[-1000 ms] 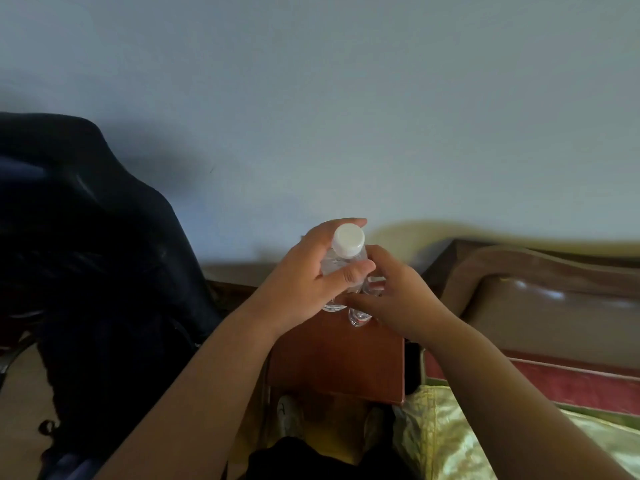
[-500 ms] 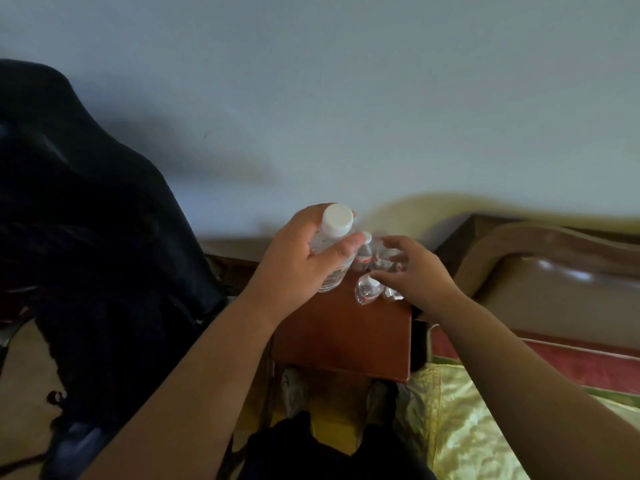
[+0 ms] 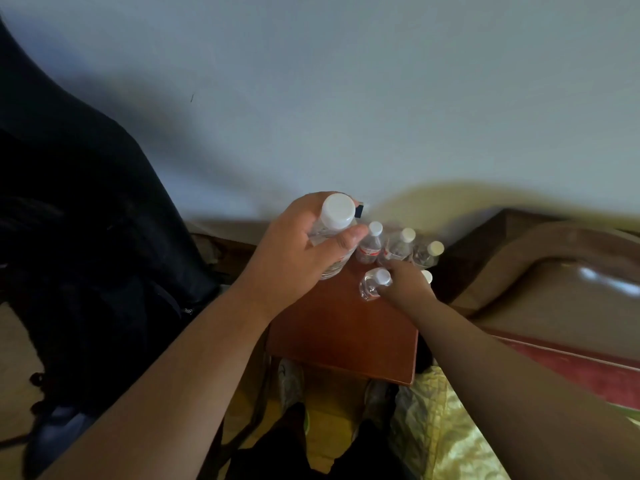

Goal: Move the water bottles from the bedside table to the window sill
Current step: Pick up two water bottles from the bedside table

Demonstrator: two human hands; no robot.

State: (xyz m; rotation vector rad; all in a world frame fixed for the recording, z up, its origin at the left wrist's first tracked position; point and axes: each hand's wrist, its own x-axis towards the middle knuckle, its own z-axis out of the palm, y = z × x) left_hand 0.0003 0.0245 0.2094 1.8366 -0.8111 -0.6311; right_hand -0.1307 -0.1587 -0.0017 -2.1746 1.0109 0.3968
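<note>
Bottles crowd the far end of the reddish-brown bench (image 3: pixel 339 327), which stands against the pale wall (image 3: pixel 346 98) with a bed beside it on the right. The left hand (image 3: pixel 298 251) is wrapped around a clear bottle (image 3: pixel 334 237) with a white cap, fingers behind and thumb across the front, holding it lifted above the bench's left rear corner and tilted a little toward the wall. The right hand (image 3: pixel 405 285) is down on the bench among the others, its fingers closing on the neck of a front bottle (image 3: pixel 372 285), which stands apart from the rest, nearer the person; whether the grip is fully tight I cannot tell, since the fingers curl away from sight. Behind that hand three back bottles (image 3: pixel 398 247) stand upright in a row close to the wall, shoulder to shoulder, the two on the left showing red on their labels. One more white cap (image 3: pixel 427 276) peeks out just past the right hand's knuckles, the rest of it hidden. A small dark object sits at the wall just behind the lifted bottle, too blurred to name. To the left hangs a mass of black cloth (image 3: pixel 86 237). On the right the bed's wooden headboard (image 3: pixel 536 271) curves away, with a red cover (image 3: pixel 571 372) and a shiny yellow-green quilt (image 3: pixel 436 427) below it. The person's shoes (image 3: pixel 291 379) show on the floor under the bench's near edge.
</note>
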